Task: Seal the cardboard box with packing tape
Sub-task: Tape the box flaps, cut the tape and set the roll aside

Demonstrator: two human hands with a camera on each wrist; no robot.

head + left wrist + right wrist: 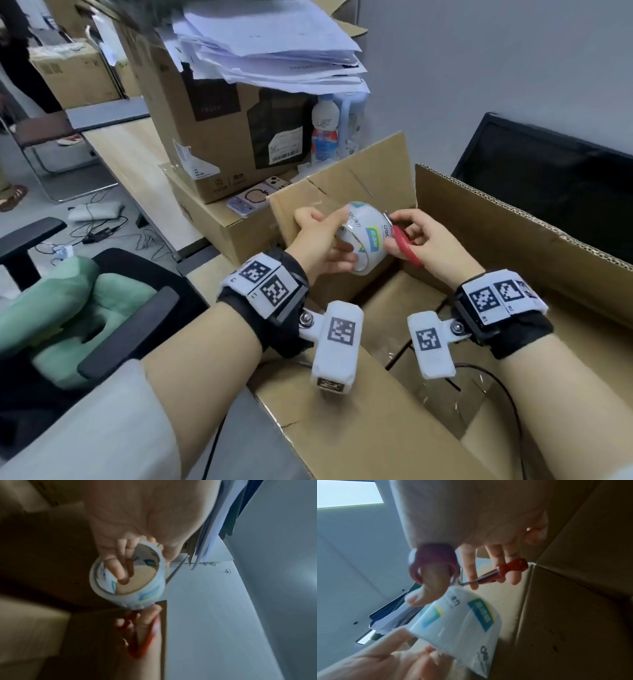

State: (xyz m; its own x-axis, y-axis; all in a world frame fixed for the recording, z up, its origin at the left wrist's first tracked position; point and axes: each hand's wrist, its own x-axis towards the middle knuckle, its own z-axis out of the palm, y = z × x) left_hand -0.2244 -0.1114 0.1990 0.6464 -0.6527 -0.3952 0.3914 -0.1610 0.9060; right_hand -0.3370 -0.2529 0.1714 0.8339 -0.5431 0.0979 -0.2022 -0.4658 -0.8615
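1. Now my left hand (320, 240) grips the tape roll (364, 236) – thumb on the outer face, fingers (120, 566) curled through the core, as the left wrist view shows.
2. My right hand (423, 240) holds red-handled scissors (406, 245), with my thumb through one loop and my other fingers round the second handle; the right wrist view shows this plainly.
3. My right fingertips also touch the roll's outer face, on the side away from my left hand.
4. I hold the roll in the air above the open box (513, 240), near its far left corner.
5. All four flaps stand up or lean outward – the box is unsealed.
6. Its inner bottom flaps are visible below my wrists, with a dark seam between them.
7. Whether the scissor blades are apart or together I cannot tell; they are mostly hidden behind my hand and the roll.
8. Left of the box a smaller carton (219, 226) lies on the table, with two phones (251, 202) on top.
9. Behind them a tall carton (219, 130) carries a loose stack of papers (274, 48).
10. Bottles (325, 130) stand beside that carton, just past my box's far flap.
11. A dark monitor (548, 178) leans against the wall on the right.
12. At lower left is a black chair (137, 325) holding a green cushion (68, 308).
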